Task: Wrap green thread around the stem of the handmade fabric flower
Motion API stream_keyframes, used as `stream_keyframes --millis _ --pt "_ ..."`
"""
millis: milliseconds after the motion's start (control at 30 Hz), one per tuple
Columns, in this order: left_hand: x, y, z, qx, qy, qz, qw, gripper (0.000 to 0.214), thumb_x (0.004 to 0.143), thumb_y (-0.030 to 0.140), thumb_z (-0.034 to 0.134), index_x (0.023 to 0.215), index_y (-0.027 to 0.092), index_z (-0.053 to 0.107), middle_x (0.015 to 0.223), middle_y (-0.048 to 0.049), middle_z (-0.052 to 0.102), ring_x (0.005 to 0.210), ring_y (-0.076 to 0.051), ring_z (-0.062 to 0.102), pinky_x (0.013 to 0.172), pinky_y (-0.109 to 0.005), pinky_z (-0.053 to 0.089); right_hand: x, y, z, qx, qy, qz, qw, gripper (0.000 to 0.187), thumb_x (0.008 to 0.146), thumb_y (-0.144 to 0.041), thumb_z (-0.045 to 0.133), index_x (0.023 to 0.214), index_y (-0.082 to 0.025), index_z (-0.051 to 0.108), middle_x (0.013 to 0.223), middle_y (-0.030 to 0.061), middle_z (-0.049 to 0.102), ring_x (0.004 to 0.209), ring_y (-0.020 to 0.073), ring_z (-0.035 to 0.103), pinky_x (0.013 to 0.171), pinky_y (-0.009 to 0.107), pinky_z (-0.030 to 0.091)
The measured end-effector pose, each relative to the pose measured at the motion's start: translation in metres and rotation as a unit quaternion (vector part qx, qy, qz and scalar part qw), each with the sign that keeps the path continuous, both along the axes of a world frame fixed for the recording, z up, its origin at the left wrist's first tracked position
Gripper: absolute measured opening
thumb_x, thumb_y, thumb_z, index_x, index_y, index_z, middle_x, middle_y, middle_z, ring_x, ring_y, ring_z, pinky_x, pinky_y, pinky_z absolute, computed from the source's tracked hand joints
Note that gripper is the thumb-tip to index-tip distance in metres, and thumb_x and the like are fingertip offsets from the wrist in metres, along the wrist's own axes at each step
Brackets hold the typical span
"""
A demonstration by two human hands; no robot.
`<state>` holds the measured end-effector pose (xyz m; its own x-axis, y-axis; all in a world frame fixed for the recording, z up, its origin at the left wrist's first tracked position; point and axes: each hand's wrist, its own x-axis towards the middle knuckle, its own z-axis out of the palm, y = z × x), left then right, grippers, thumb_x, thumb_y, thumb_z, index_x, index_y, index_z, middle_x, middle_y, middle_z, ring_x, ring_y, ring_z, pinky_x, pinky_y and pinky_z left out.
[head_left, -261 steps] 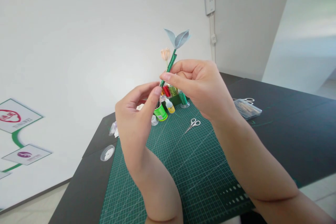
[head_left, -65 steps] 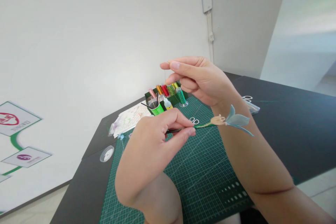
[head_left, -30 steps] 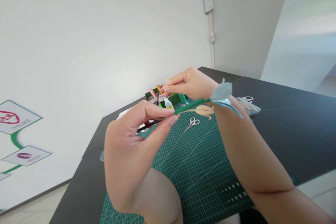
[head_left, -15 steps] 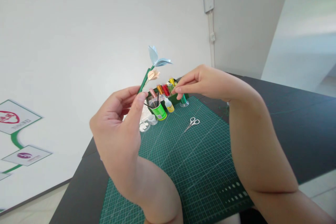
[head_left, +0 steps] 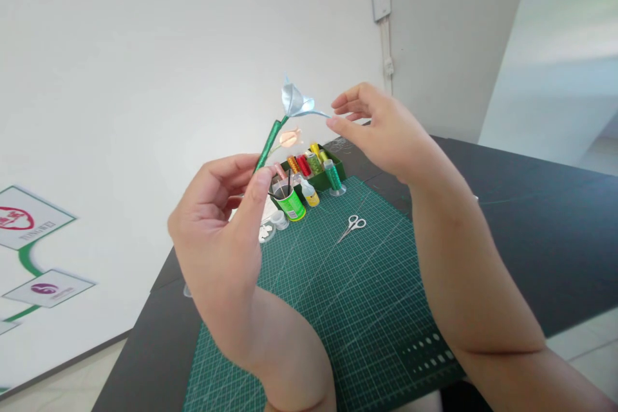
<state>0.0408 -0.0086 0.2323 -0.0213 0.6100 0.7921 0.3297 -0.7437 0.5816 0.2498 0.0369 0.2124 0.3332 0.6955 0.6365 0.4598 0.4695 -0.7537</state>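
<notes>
My left hand [head_left: 224, 219] pinches the green-wrapped stem [head_left: 268, 143] of an artificial flower between thumb and fingers, holding it up above the mat. Shiny light-blue petals [head_left: 297, 102] top the stem, one stretching out to the right. Below them a small peach flower bud [head_left: 290, 138] sticks out on a thin stalk from the same grip. My right hand [head_left: 369, 125] is raised at the right of the bloom, its thumb at the tip of the long blue petal. A gap shows between that thumb and the forefinger; whether the thumb presses the petal I cannot tell.
A green cutting mat [head_left: 333, 290] covers part of the black table [head_left: 521, 225]. White-handled scissors [head_left: 354, 225] lie on it. Behind stand a green can [head_left: 293, 206] with tools, a glue bottle [head_left: 309, 193], a teal thread spool [head_left: 333, 175] and a box [head_left: 338, 161] of several spools.
My right hand has risen from beside the spools to the blue petal's tip, its fingers spreading apart. The blue flower has turned, showing its cupped petals. My left hand keeps its grip.
</notes>
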Motion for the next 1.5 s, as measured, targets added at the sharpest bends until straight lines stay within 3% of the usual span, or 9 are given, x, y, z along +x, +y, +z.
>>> stream_keyframes --millis 100,200,333,500,700,933,1200,1333,1500 --pt "0.002 0.002 0.0 -0.002 0.009 -0.014 1.0 0.01 0.088 0.024 0.077 0.098 0.025 0.076 0.088 0.0024 0.078 0.084 -0.013 0.074 0.068 -0.022 0.058 -0.012 -0.013 0.008 -0.015 0.005 0.158 0.987 0.015 0.092 -0.03 0.066 0.104 -0.021 0.068 0.11 0.007 0.072 0.108 0.0243 0.066 0.095 0.042 0.052" --pt "0.006 0.003 0.0 -0.017 0.021 -0.04 0.999 0.01 0.089 0.025 0.076 0.098 0.025 0.075 0.093 0.0014 0.079 0.085 -0.014 0.075 0.067 -0.022 0.058 -0.026 -0.03 0.016 -0.016 0.005 0.312 0.95 0.011 0.093 -0.027 0.065 0.101 -0.02 0.067 0.107 0.0053 0.072 0.101 0.0202 0.067 0.086 0.035 0.054" --pt "0.013 0.002 -0.001 -0.025 0.025 -0.082 0.996 0.01 0.089 0.028 0.076 0.099 0.026 0.074 0.107 -0.0005 0.079 0.092 -0.018 0.076 0.069 -0.026 0.061 -0.04 -0.041 0.018 0.012 -0.023 0.419 0.908 0.008 0.096 -0.026 0.064 0.098 -0.018 0.066 0.105 0.0049 0.07 0.092 0.0156 0.065 0.077 0.028 0.052" --pt "0.015 0.0 -0.001 -0.018 0.014 -0.072 0.997 0.007 0.09 0.028 0.075 0.097 0.027 0.076 0.105 -0.0009 0.079 0.097 -0.02 0.076 0.07 -0.028 0.062 -0.05 -0.043 0.015 -0.007 -0.014 0.381 0.925 0.022 0.094 -0.037 0.069 0.085 -0.018 0.063 0.079 0.0 0.06 0.069 0.0116 0.057 0.057 0.027 0.042" --pt "0.012 0.004 -0.002 -0.032 -0.003 -0.067 0.997 0.011 0.09 0.029 0.076 0.101 0.028 0.076 0.097 0.0008 0.08 0.085 -0.018 0.076 0.064 -0.028 0.06 -0.057 -0.041 0.013 0.001 0.033 0.304 0.952 0.047 0.09 -0.048 0.073 0.066 -0.022 0.042 0.058 -0.0064 0.031 0.056 0.0097 0.031 0.05 0.029 0.023" --pt "0.014 0.005 -0.003 -0.028 0.003 -0.061 0.998 0.007 0.093 0.03 0.073 0.1 0.031 0.073 0.101 0.0018 0.079 0.09 -0.02 0.076 0.066 -0.031 0.059 -0.062 -0.034 0.009 0.011 0.085 0.313 0.946 0.035 0.087 -0.057 0.073 0.088 -0.024 0.059 0.059 -0.0048 0.041 0.058 0.014 0.04 0.05 0.03 0.03" --pt "0.02 0.008 -0.005 -0.002 0.004 0.015 1.0 0.011 0.094 0.034 0.069 0.103 0.027 0.07 0.099 -0.0006 0.078 0.097 -0.021 0.076 0.069 -0.031 0.062 -0.065 -0.035 0.005 0.01 0.068 0.299 0.952 0.037 0.088 -0.057 0.069 0.115 -0.032 0.064 0.066 -0.0032 0.059 0.056 0.0165 0.048 0.052 0.033 0.042" --pt "0.018 0.009 -0.004 0.016 -0.004 0.014 1.0 0.007 0.094 0.028 0.071 0.099 0.026 0.073 0.095 0.0 0.079 0.089 -0.018 0.076 0.067 -0.029 0.061 -0.063 -0.037 0.007 0.012 0.066 0.248 0.967 0.024 0.092 -0.046 0.063 0.108 -0.029 0.067 0.06 -0.0032 0.055 0.053 0.0157 0.045 0.052 0.033 0.039" --pt "0.013 0.013 -0.002 0.017 0.002 0.046 0.999 0.004 0.089 0.024 0.074 0.093 0.023 0.076 0.086 0.0012 0.079 0.077 -0.015 0.073 0.063 -0.026 0.059 -0.059 -0.038 0.01 0.001 0.035 0.197 0.98 0.014 0.092 -0.035 0.064 0.087 -0.023 0.069 0.05 -0.0071 0.032 0.048 0.0112 0.03 0.051 0.03 0.028"
